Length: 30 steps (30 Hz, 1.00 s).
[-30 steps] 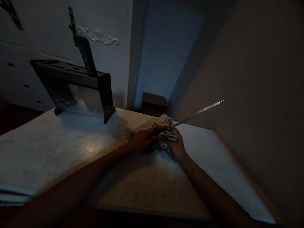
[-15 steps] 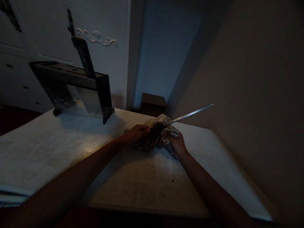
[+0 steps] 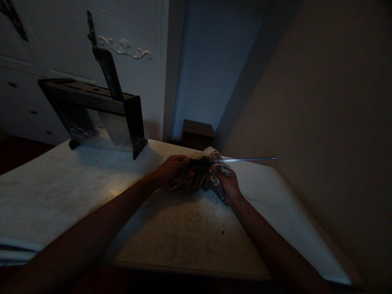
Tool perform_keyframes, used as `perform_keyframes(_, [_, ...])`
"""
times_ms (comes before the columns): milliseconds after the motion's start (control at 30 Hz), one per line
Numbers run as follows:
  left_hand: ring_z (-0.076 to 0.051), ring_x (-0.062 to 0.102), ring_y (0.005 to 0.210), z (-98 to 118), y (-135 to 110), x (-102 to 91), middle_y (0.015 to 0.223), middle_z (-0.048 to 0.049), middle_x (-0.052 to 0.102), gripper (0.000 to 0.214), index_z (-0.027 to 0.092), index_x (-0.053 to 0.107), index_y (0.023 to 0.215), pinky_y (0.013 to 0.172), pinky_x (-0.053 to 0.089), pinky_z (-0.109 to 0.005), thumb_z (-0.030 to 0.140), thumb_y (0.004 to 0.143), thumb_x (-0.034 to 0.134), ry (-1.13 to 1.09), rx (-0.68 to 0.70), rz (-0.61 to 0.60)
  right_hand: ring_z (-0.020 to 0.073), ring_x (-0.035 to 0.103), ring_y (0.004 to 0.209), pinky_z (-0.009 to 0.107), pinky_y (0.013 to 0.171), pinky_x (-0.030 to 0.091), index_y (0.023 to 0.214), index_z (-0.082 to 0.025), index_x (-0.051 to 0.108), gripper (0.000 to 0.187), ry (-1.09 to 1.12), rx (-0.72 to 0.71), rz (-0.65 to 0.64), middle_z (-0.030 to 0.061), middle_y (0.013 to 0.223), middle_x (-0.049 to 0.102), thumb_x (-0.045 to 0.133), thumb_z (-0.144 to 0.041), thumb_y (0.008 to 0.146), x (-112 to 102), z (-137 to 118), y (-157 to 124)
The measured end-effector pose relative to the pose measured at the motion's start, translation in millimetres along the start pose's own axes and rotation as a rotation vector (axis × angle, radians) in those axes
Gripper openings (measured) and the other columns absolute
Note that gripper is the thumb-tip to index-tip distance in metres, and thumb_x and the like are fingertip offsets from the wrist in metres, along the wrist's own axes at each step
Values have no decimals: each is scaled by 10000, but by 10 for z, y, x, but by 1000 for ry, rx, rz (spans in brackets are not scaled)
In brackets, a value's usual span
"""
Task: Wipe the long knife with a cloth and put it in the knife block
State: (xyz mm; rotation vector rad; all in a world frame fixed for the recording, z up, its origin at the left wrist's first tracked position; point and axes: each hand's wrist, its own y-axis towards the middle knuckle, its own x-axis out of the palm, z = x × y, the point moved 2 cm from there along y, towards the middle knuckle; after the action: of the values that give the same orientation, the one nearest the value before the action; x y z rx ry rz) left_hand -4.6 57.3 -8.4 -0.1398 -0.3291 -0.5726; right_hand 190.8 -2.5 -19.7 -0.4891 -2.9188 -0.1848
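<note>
My left hand (image 3: 172, 168) grips the dark handle of a knife (image 3: 245, 160), whose thin blade points right, nearly level, out over the table's far right part. My right hand (image 3: 226, 184) is closed on a patterned cloth (image 3: 216, 179) bunched around the base of the blade. Both hands rest low over the pale table (image 3: 76, 192), close together near its far edge. The room is dim, so the handle itself is hard to make out.
A dark knife block (image 3: 92, 110) with one knife handle (image 3: 105, 67) sticking up stands at the table's back left. A white ornamented cabinet (image 3: 61, 41) lies behind it. A small brown box (image 3: 197, 132) sits past the far edge; a wall runs along the right.
The knife blade has swung down from an upward tilt to nearly level. My left hand has shifted slightly back and left along the handle; the cloth stays bunched at the blade's base.
</note>
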Motion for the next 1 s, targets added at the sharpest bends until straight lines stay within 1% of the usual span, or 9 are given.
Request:
perform_keyframes(100, [-171, 663, 657, 21, 30, -18, 774, -86, 697, 274, 102, 661, 815, 668, 550, -305, 366, 769, 719, -27, 80, 24, 232, 688, 875, 374, 808, 555, 902, -194, 697, 442, 11, -8, -30, 40, 936, 738, 860, -405, 549, 22, -17, -9])
perform_keyframes(167, [-175, 671, 677, 33, 47, -37, 772, -86, 694, 273, 97, 659, 809, 693, 556, -315, 361, 776, 718, -38, 115, 49, 238, 690, 880, 379, 815, 557, 895, -196, 704, 442, 16, -7, -46, 39, 937, 741, 865, -399, 537, 40, -32, -20])
perform_keyframes(267, [-178, 679, 672, 62, 53, -63, 766, -97, 690, 244, 78, 653, 825, 686, 562, -314, 315, 798, 703, -57, 127, 90, 238, 696, 840, 388, 800, 564, 866, -187, 704, 436, 30, 20, -24, 42, 896, 745, 872, -401, 525, 41, -27, -24])
perform_keyframes(367, [-181, 681, 656, 117, 42, -94, 766, -105, 686, 197, 65, 638, 823, 657, 566, -307, 254, 808, 690, -92, 129, 134, 221, 701, 787, 370, 768, 572, 857, -182, 696, 425, 79, 47, 1, 41, 866, 746, 866, -412, 543, 15, 4, -4])
perform_keyframes(500, [-181, 679, 645, 221, 20, -138, 744, -82, 672, 174, 81, 614, 800, 639, 565, -306, 225, 782, 710, -142, 155, 167, 217, 704, 723, 355, 715, 580, 862, -176, 693, 417, 125, 88, 4, 41, 811, 743, 844, -444, 580, -30, 30, 39])
perform_keyframes(600, [-167, 668, 634, 299, -12, -160, 756, -65, 664, 154, 94, 612, 802, 619, 549, -291, 225, 788, 691, -159, 202, 176, 221, 710, 749, 353, 716, 585, 904, -179, 694, 426, 169, 108, 3, 49, 854, 748, 833, -444, 600, -63, 34, 67])
perform_keyframes(767, [-173, 670, 717, 368, -41, -211, 802, -62, 676, 126, 122, 642, 851, 660, 529, -290, 246, 841, 623, -212, 238, 224, 239, 712, 841, 359, 740, 590, 933, -187, 686, 413, 208, 134, -31, 61, 916, 748, 797, -462, 646, -96, 57, 97])
perform_keyframes(867, [-159, 660, 718, 386, -19, -255, 781, -53, 679, 154, 128, 640, 838, 680, 514, -281, 274, 866, 601, -257, 260, 268, 241, 717, 819, 361, 718, 594, 950, -189, 677, 428, 204, 141, -42, 59, 897, 748, 778, -482, 656, -97, 64, 103])
perform_keyframes(1000, [-131, 631, 645, 418, 10, -328, 713, -27, 661, 217, 131, 618, 809, 638, 487, -255, 341, 863, 620, -313, 291, 359, 250, 719, 790, 371, 684, 596, 958, -189, 677, 455, 209, 163, -90, 69, 852, 747, 750, -530, 666, -71, 49, 93])
